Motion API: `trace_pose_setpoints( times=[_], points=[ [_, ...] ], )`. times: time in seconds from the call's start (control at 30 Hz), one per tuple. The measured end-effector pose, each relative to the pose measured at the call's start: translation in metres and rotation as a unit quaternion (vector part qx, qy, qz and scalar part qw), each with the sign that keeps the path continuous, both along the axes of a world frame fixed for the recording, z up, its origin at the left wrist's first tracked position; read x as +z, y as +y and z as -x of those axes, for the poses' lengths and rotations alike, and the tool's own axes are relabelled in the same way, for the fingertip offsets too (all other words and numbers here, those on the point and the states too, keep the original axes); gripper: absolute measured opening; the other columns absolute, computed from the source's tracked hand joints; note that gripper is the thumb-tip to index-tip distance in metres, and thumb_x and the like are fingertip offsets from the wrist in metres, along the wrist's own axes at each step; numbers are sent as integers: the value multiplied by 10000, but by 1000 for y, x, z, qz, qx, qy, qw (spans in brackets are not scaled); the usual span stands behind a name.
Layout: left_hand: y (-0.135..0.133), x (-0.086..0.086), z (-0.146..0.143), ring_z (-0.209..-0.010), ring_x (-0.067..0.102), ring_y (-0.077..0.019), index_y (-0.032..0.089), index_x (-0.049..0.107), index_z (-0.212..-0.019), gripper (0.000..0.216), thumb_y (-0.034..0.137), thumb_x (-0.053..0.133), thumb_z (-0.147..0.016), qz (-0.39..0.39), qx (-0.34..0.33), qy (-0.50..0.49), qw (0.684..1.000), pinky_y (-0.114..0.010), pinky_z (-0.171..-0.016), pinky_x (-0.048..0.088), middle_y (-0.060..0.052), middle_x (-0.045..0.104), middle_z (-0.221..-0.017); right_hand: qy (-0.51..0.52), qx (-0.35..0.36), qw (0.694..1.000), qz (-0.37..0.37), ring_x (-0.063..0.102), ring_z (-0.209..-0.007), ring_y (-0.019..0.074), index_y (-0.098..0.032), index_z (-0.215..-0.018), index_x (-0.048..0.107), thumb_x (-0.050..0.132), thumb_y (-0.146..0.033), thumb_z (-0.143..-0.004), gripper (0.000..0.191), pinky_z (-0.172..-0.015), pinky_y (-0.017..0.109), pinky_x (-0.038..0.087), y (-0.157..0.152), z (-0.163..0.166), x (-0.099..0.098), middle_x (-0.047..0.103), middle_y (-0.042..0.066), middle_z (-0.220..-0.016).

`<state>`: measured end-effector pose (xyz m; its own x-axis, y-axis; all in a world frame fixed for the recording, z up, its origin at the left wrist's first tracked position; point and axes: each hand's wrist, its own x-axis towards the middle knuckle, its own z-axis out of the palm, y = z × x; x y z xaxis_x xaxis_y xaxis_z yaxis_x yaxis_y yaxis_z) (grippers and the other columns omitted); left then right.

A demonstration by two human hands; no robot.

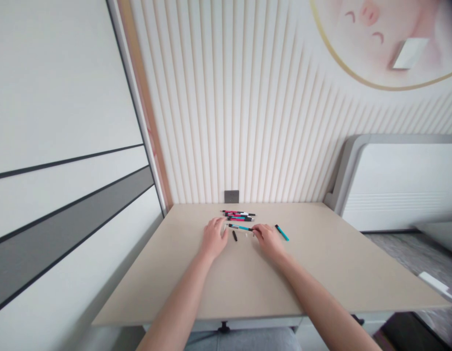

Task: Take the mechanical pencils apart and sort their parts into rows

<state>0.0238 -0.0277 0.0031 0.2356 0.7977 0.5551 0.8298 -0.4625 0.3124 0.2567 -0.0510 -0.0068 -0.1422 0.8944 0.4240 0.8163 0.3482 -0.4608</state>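
Note:
My right hand (268,240) pinches the black right end of a blue-and-black pen (241,227), which points left just above the desk. Around the other end of this pen is my left hand (213,239), thumb and forefinger apart, with no clear grip on anything. Between the hands, on the desk, lie a small black piece (235,236) and a tiny whitish bit (246,235). Behind them is a row of several pens (240,216) in red, blue and black. A turquoise barrel piece with a black end (282,233) rests right of my right hand.
The beige desk (343,273) reaches a ribbed wall (211,97), where a dark socket plate (231,196) sits. A white and grey cabinet (65,161) borders the left side. On the right stands a pale headboard (397,180). Drawer handles (223,327) show below the front edge.

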Motion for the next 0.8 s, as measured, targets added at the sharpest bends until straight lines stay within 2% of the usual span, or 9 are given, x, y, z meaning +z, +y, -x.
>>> trace_pose_setpoints(
  times=[0.1,0.17,0.27,0.4,0.5,0.63,0.8],
  points=[
    [-1,0,2,-1099,539,-212,223,594,-1157,253,240,515,-917,2,-93,19,995,-348,-943,413,-68,615,-1151,34,61,997,-15,600,-929,197,-209,-1025,667,420,-299,-961,270,-857,308,414,-1,8,1,693,71,-988],
    [2,-2,2,-1014,573,-202,219,639,-1041,168,235,516,-927,24,-122,30,992,-330,-885,438,-53,650,-1049,58,86,994,-23,600,-908,197,-206,-1036,665,420,-336,-960,288,-846,310,426,-1,12,1,691,78,-982],
    [6,-3,3,-967,583,-197,212,653,-991,146,234,521,-932,34,-132,20,990,-319,-852,451,-49,662,-993,105,69,992,-8,607,-848,195,-190,-989,671,379,-393,-965,357,-795,296,439,0,12,-1,692,76,-888],
    [7,-2,6,-972,582,-193,219,655,-1023,175,256,501,-948,25,-138,-5,990,-330,-878,451,-49,662,-998,125,6,992,37,576,-636,172,-184,-741,650,272,-477,-971,530,-631,259,405,4,4,-5,635,39,-649],
    [8,-3,6,-971,582,-196,222,663,-1029,192,255,491,-952,24,-139,-13,990,-335,-878,457,-54,661,-1001,127,16,991,51,532,-543,157,-189,-686,616,276,-519,-958,547,-560,250,360,4,1,-6,587,15,-557],
    [10,-4,6,-965,581,-198,226,674,-1036,198,232,499,-943,28,-139,-20,990,-337,-874,465,-60,659,-1000,152,40,986,52,539,-542,148,-191,-699,610,280,-500,-964,524,-559,239,360,2,2,-3,587,1,-555],
    [9,-4,5,-969,578,-197,234,668,-1068,221,246,482,-950,35,-154,-25,987,-337,-880,470,-62,648,-996,153,51,986,51,562,-610,148,-188,-646,612,368,-452,-943,466,-617,235,385,-1,2,4,637,12,-627]
  ],
)
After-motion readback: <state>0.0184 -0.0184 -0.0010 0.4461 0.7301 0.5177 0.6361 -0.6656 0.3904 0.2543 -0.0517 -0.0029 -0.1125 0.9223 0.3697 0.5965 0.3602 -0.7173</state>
